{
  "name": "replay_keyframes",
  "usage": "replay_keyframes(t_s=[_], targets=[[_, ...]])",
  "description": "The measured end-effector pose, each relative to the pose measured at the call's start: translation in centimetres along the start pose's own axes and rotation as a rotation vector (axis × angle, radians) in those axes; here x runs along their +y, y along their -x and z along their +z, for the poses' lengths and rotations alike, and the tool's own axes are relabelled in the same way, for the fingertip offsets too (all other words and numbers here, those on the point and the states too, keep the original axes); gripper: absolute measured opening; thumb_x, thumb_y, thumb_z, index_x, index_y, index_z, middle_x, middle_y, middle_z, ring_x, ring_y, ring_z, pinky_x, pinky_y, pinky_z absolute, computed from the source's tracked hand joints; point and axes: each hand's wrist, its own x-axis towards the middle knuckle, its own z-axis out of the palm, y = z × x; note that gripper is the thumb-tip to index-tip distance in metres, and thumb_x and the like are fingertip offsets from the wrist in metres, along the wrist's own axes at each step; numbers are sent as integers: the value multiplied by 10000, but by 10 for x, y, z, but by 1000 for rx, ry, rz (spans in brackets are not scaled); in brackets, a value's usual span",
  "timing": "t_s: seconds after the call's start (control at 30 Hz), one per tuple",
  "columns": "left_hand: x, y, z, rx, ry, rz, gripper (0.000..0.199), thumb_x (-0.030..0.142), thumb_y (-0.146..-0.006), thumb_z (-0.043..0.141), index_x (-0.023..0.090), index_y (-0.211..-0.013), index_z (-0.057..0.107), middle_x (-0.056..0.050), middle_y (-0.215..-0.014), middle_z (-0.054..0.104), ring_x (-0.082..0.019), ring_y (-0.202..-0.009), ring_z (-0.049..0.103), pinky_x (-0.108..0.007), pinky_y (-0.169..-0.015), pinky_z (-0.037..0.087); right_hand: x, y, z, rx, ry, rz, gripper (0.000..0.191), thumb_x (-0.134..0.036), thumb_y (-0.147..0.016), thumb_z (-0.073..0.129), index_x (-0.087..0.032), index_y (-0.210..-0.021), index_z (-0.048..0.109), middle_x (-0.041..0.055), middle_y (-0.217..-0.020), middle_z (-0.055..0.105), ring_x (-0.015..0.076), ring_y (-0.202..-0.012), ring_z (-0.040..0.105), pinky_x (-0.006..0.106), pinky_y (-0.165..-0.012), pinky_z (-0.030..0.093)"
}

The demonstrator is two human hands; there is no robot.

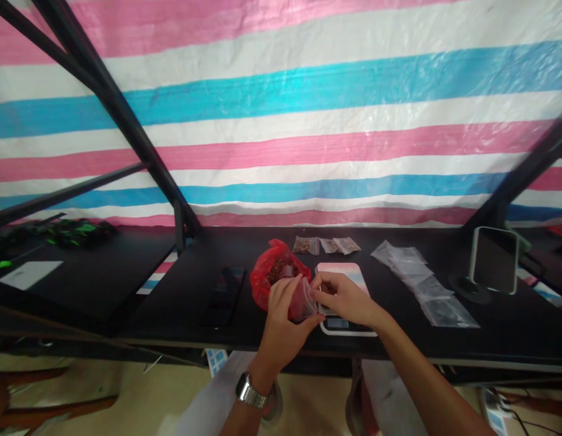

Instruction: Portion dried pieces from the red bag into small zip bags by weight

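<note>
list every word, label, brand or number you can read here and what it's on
Scale display: digits, perhaps "00", too small and blurred to be sure.
Watch: face too small to read.
No other word, label, brand or number can be read.

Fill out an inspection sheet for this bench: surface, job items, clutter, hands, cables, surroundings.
Surface: black tabletop.
Job items: red bag with brown bits; white scale, reading too small to trust; three filled packets behind; overlapping clear bags right of the scale.
Clutter: dark flat slab, possibly a phone; screen on a stand.
Hands: left hand holds an open bag; right hand at its mouth, grip unclear.
Cables: dark cable, lower right.
Surroundings: striped sheet, black frame.
</note>
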Motion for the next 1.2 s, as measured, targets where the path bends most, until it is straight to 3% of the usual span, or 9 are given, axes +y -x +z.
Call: replay_keyframes(t_s=[0.23,0.47,0.63,0.8,1.0,1.1,1.2], targets=[[-6,9,-6,-37,19,-77,704,256,-795,901,319,-1443,632,-90,-1360,688,-328,-1311,641,-549,-1139,519,2,-1,7,-65,14,21,132,-282,-860,631,-206,-752,640,-49,-638,514,118,-587,411,256,-555,302],[-6,5,-20,59,18,12,389,329,-902,813,278,-1267,690,-82,-1221,756,-286,-1176,709,-482,-1056,579,-3,-4,13,-107,12,44,153,-295,-882,619,-203,-773,674,-22,-700,566,141,-652,465,272,-601,342],[-8,8,-28,57,-43,51,533,399,-913,817,274,-1397,633,-98,-1294,760,-294,-1196,728,-486,-1046,598,-8,-7,21,-112,-60,-2,207,-372,-915,674,-197,-804,676,1,-775,633,160,-740,538,290,-705,416],[-5,7,-35,86,-78,139,491,438,-956,771,250,-1388,632,-98,-1204,776,-270,-1108,753,-455,-999,627,-9,-8,32,-169,-107,12,413,-601,-951,687,-194,-902,637,-23,-763,574,133,-671,467,275,-631,361],[4,5,-43,98,-94,265,494,440,-983,734,220,-1411,619,-121,-1203,762,-260,-1148,740,-403,-1026,625,-14,-1,42,-70,-20,-18,352,-521,-947,723,-202,-847,610,-40,-724,551,121,-638,435,263,-594,338],[4,8,-45,66,-84,247,518,430,-972,752,223,-1428,622,-119,-1214,766,-253,-1132,749,-385,-1029,619,-18,3,40,-66,5,-63,295,-476,-977,683,-199,-879,652,-15,-782,634,137,-686,527,263,-633,407],[-1,7,-50,73,7,93,437,376,-973,748,235,-1379,668,-93,-1198,771,-233,-1106,755,-355,-1005,615,-18,-7,33,-30,112,-96,314,-468,-1023,603,-191,-936,723,25,-860,725,171,-769,624,279,-700,474]])
